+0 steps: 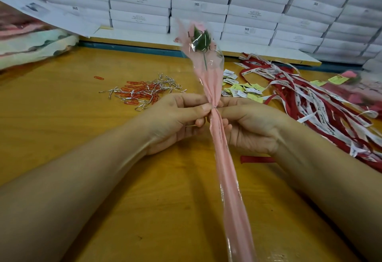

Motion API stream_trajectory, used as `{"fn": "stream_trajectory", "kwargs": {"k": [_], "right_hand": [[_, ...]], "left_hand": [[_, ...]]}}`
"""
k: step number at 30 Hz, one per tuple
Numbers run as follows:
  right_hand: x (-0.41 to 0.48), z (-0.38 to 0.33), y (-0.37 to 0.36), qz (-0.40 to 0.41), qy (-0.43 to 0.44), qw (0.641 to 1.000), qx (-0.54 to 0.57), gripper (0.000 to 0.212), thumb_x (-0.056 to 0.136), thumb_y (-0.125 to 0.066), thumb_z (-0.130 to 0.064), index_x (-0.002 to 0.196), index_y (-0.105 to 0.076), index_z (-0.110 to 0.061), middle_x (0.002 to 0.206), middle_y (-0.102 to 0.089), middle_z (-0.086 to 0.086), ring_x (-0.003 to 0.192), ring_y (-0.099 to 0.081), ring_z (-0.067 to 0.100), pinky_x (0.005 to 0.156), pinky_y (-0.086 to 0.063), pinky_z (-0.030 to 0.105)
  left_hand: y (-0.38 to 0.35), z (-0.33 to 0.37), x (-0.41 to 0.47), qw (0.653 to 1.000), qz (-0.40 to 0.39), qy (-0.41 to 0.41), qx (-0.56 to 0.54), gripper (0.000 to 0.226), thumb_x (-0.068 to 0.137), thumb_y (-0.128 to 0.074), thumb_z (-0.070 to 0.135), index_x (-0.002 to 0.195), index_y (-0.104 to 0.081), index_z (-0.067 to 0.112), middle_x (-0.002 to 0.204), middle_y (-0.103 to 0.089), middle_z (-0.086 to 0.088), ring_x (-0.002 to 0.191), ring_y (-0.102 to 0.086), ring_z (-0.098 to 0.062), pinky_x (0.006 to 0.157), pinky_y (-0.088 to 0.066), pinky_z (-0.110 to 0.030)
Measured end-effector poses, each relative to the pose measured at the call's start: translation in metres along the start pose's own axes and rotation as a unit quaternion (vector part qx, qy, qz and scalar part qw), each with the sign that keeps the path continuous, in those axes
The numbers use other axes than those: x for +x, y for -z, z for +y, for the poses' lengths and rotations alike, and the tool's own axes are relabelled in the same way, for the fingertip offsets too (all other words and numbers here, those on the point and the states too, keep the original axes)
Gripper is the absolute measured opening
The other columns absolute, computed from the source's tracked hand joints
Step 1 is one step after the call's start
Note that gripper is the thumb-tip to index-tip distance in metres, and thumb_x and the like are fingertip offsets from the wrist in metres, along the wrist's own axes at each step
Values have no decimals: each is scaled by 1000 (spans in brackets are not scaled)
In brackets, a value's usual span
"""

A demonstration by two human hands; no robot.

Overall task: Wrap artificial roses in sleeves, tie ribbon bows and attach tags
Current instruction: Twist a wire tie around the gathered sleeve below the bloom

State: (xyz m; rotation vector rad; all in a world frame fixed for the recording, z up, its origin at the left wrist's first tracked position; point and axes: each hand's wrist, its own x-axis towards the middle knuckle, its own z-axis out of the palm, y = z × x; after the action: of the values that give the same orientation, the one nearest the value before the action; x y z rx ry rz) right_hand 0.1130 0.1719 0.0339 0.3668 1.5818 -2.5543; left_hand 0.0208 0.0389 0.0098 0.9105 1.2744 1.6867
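Rose sleeve (217,121): light, crinkly, slippery; best held at cinched neck.
Left hand (175,119): pinches twist tie (214,107).
Right hand (248,125): curled round sleeve.

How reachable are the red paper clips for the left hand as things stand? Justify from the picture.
Probably reachable, yes: the paper clips lie just beyond the left hand, with only bare table between. But it pinches the sleeved rose, so it must let go first.

Left hand (177,117) and right hand (248,125) pinch pink sleeve (225,158) at twist tie (214,107).
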Motion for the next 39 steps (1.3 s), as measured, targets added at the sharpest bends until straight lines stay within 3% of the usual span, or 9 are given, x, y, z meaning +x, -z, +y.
{"fn": "stream_trajectory", "kwargs": {"k": [3, 6, 10, 15, 18, 21, 26, 35, 39], "right_hand": [[-1, 2, -4, 1, -8, 1000, 8, 27, 80, -52, 1, 107, -56, 0, 71, -65, 18, 46, -59, 8, 41, -46, 11], [-3, 1, -5, 14, -27, 999, 19, 16, 77, -56, -5, 90, -63, 2, 67, -65, 14, 44, -57, 6, 39, -46, 10], [-6, -1, -5, 40, -54, 997, -38, 14, 89, -54, -12, 90, -62, 0, 57, -60, 5, 39, -53, 4, 35, -42, 9], [-10, -2, -12, 65, -32, 996, -60, 13, 78, -61, -10, 80, -65, 1, 54, -62, 5, 38, -54, 4, 37, -44, 9], [-10, -2, -13, 101, -12, 993, -62, 15, 91, -55, -5, 86, -63, 6, 54, -63, 10, 38, -57, 6, 39, -47, 11], [-11, -3, -16, 146, 11, 986, -83, 18, 94, -53, -4, 96, -63, 10, 70, -64, 17, 44, -61, 9, 42, -51, 15], [-14, -4, -21, 164, 35, 981, -97, 17, 91, -55, -5, 82, -66, 5, 72, -66, 18, 51, -63, 13, 47, -54, 17], [-16, -1, -28, 185, 69, 970, -139, 20, 84, -67, -9, 96, -64, 6, 72, -67, 16, 51, -64, 10, 47, -53, 16], [-19, -2, -28, 176, 79, 969, -154, 20, 85, -64, -5, 103, -56, 1, 72, -67, 17, 50, -64, 11, 45, -52, 16]], "left_hand": [[1, 0, -1, 1000, 5, -9, 14, 26, 77, -58, 17, 99, -66, 7, 55, -60, 5, 72, -45, -15, 77, -49, -26], [2, 1, -1, 1000, 1, -13, 4, 24, 78, -57, 16, 98, -65, 5, 54, -57, 6, 64, -47, -9, 74, -48, -25], [3, 2, 2, 1000, -1, -11, -5, 16, 77, -58, 15, 87, -69, 7, 57, -55, 3, 57, -49, -6, 69, -51, -22], [4, -2, 4, 999, 21, -24, -3, 15, 75, -62, 17, 78, -75, 10, 67, -63, -1, 62, -55, -7, 66, -52, -20], [8, -3, 5, 999, 36, -20, 15, 19, 75, -62, 19, 84, -75, 10, 80, -66, -7, 74, -59, -14, 68, -53, -22], [9, -3, 6, 999, 43, -16, 23, 25, 75, -61, 20, 92, -72, 6, 81, -69, -7, 73, -63, -12, 67, -54, -24], [11, -1, 6, 999, 52, -12, 4, 27, 75, -61, 19, 96, -71, 5, 86, -71, -9, 76, -66, -13, 72, -56, -26], [10, -3, 6, 998, 55, -26, -5, 29, 75, -59, 14, 99, -68, 1, 98, -70, -16, 84, -67, -18, 78, -58, -27], [8, -5, 6, 999, 50, -9, 15, 32, 74, -59, 18, 102, -64, 4, 91, -64, -13, 82, -60, -17, 80, -52, -30]]}}
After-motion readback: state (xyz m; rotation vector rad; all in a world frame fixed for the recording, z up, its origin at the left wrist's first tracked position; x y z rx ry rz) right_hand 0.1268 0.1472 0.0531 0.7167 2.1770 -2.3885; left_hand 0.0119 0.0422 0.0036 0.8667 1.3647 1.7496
